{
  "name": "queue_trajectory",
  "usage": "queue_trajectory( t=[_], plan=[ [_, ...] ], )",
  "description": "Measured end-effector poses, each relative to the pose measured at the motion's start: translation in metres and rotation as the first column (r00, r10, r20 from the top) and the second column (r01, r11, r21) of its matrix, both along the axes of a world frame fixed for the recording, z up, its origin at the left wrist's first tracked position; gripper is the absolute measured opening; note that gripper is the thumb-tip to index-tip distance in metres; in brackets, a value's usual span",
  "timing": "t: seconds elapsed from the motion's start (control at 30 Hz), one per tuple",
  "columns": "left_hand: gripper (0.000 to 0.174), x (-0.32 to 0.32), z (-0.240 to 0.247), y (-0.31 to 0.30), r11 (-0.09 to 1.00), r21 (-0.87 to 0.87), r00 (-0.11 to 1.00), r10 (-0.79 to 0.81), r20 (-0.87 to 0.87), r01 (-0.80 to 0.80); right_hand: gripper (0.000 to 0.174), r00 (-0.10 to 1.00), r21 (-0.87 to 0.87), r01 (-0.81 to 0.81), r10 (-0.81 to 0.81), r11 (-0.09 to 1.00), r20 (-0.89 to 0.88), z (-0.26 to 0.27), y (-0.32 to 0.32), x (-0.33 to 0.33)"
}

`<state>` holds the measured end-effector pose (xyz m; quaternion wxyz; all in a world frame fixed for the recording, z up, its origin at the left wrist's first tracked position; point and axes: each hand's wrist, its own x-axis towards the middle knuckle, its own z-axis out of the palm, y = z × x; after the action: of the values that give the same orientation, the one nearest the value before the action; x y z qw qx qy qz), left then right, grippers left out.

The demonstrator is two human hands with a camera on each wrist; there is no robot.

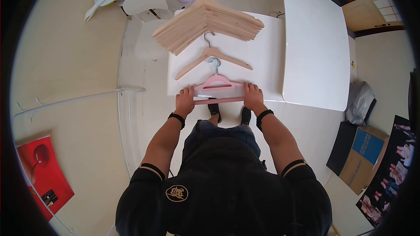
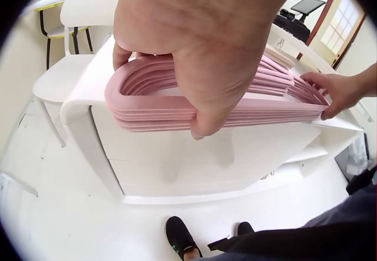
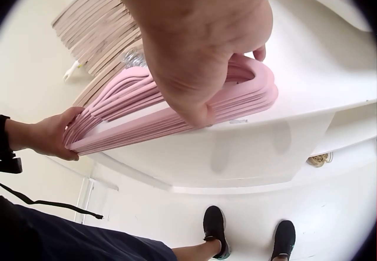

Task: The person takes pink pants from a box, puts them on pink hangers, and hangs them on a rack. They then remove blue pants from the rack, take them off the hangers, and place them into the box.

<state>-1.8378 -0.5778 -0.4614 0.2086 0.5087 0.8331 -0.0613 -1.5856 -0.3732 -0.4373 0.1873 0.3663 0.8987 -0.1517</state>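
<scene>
A stack of several pink hangers (image 1: pixel 218 101) lies at the front edge of the white table, hooks pointing away from the person. My left hand (image 1: pixel 184 100) grips the stack's left end, its thumb pressed on the front bars (image 2: pixel 253 112) and its fingers reaching into the hangers. At the opposite end my right hand (image 1: pixel 253 97) holds the stack the same way, thumb along the near side. Most of the right fingers are hidden behind the palm in the right wrist view. Just beyond the metal hooks (image 1: pixel 215 62) lies a single wooden hanger (image 1: pixel 212 52).
A fanned row of wooden hangers (image 1: pixel 205 19) covers the far part of the white table (image 1: pixel 273 70). A longer white table (image 1: pixel 317 52) adjoins on the right. To the left stand a white chair (image 1: pixel 145 3) and a metal rack (image 1: pixel 122 122); a cardboard box (image 1: pixel 361 172) is at right.
</scene>
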Motion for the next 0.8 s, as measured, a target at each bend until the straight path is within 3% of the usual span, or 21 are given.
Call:
queue_trajectory(
  t=[0.2,0.3,0.37,0.4,0.47,0.5,0.57,0.73,0.8],
  plan=[
    [0.079,0.002,0.012,0.008,1.0,-0.021,1.0,0.001,0.015,-0.001,0.069,0.999,-0.037,-0.001,0.003,0.999,0.052,0.0,0.003,-0.002],
    [0.088,0.005,0.032,0.013,1.0,-0.025,0.999,-0.01,0.033,0.011,0.076,0.992,-0.052,-0.008,0.014,0.999,0.122,0.004,0.003,-0.004],
    [0.097,0.01,0.048,0.015,0.999,-0.024,0.999,-0.033,-0.03,0.033,0.094,0.988,0.005,-0.035,0.034,0.999,0.149,0.014,0.002,-0.004],
    [0.097,0.011,0.054,0.013,0.999,-0.023,0.999,-0.03,-0.026,0.03,0.094,0.988,0.006,-0.038,0.037,0.999,0.153,0.023,0.002,-0.003],
    [0.091,0.013,0.061,0.004,0.988,0.148,0.999,-0.035,0.0,0.035,0.096,0.992,-0.011,-0.043,0.044,0.999,0.121,0.04,0.003,0.001],
    [0.091,0.012,0.06,-0.003,0.988,0.153,1.0,-0.027,0.0,0.027,0.096,0.991,-0.006,-0.051,0.052,0.999,0.121,0.04,0.003,0.006],
    [0.078,0.008,0.057,-0.021,0.914,0.401,0.985,-0.118,0.127,0.057,0.096,0.998,0.006,-0.063,0.063,0.998,-0.012,0.038,0.003,0.025],
    [0.055,0.028,0.05,-0.077,0.929,0.356,0.983,0.041,0.182,-0.104,0.088,0.992,-0.019,-0.04,0.038,0.999,-0.124,0.037,0.002,0.073],
    [0.053,0.045,0.033,-0.104,0.92,0.32,0.964,0.163,0.21,-0.226,0.085,0.982,-0.032,-0.06,0.054,0.998,-0.179,0.03,0.003,0.094]
  ],
)
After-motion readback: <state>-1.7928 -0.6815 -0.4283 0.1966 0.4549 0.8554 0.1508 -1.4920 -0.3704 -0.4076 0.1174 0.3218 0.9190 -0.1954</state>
